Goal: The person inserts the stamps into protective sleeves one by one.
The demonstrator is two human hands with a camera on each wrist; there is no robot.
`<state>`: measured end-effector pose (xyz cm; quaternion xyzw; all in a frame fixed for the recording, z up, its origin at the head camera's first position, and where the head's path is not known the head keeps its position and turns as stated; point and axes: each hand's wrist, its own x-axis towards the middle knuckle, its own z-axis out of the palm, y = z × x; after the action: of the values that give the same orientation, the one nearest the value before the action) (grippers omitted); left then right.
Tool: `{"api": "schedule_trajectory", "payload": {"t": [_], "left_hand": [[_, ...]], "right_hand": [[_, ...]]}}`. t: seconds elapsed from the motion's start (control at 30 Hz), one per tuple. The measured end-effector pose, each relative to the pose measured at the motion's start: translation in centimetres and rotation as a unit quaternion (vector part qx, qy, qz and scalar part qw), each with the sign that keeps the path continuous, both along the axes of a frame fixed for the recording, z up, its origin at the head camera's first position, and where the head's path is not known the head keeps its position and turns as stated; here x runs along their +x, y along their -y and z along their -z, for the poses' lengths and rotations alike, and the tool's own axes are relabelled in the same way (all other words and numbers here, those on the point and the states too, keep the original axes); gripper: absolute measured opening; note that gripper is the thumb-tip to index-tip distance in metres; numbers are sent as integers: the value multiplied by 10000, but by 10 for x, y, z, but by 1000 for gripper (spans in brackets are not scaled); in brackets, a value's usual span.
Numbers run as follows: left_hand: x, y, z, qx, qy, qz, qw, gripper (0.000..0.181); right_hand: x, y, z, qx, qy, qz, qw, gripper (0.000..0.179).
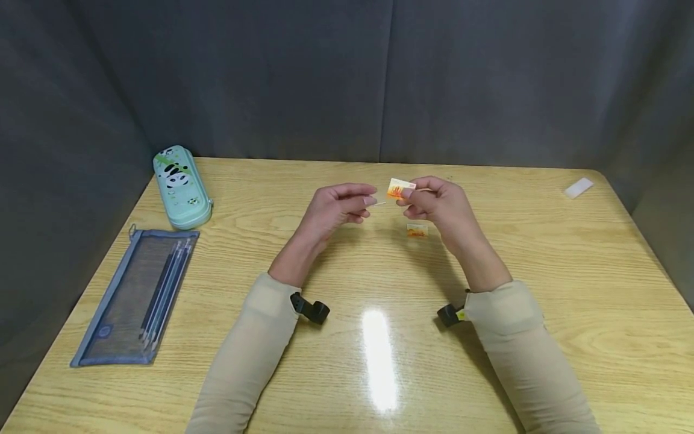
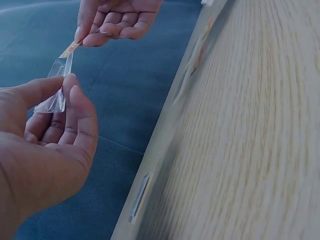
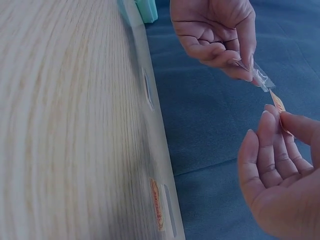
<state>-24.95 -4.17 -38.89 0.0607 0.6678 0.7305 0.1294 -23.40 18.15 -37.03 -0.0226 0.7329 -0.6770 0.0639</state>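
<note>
Above the middle of the table my left hand (image 1: 337, 208) pinches a small piece of clear plastic film (image 2: 54, 102) between thumb and index finger. Facing it, my right hand (image 1: 441, 202) pinches a small orange-and-white printed card (image 1: 398, 188) between thumb and fingers. In the left wrist view, the film's upper end meets the card's lower end; the right wrist view shows the film (image 3: 263, 79) right at the card's tip. Below the right hand, another orange-and-white printed piece (image 1: 417, 231) lies on the table.
A mint panda pencil case (image 1: 181, 187) stands at the back left. In front of it lies a blue mesh zip pouch (image 1: 127, 289) holding several pencils (image 1: 169, 289). A small white rectangular piece (image 1: 579, 187) is at the back right. Dark curtains (image 1: 325, 78) surround the wooden table (image 1: 336, 374).
</note>
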Motion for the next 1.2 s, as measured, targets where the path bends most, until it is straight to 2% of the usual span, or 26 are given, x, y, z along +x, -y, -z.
{"api": "schedule_trajectory", "payload": {"t": [0.13, 0.37, 0.53, 0.7, 0.9, 1.2], "left_hand": [[0, -1, -1, 110, 69, 50, 9999, 27], [0, 0, -2, 244, 271, -129, 9993, 27], [0, 1, -2, 238, 234, -314, 9990, 26], [0, 1, -2, 277, 193, -448, 9984, 27], [0, -1, 1, 327, 197, -449, 9983, 28], [1, -3, -1, 376, 278, -479, 9978, 29]], "right_hand": [[0, 0, 0, -97, -34, 20, 9999, 8], [0, 1, 0, -9, -19, 2, 10000, 9], [0, 1, 1, 90, -7, -64, 9999, 11], [0, 1, 0, -82, -64, -55, 9999, 15], [3, 1, -1, -190, -123, -3, 9997, 21], [3, 3, 1, -171, -230, 69, 9996, 17]]}}
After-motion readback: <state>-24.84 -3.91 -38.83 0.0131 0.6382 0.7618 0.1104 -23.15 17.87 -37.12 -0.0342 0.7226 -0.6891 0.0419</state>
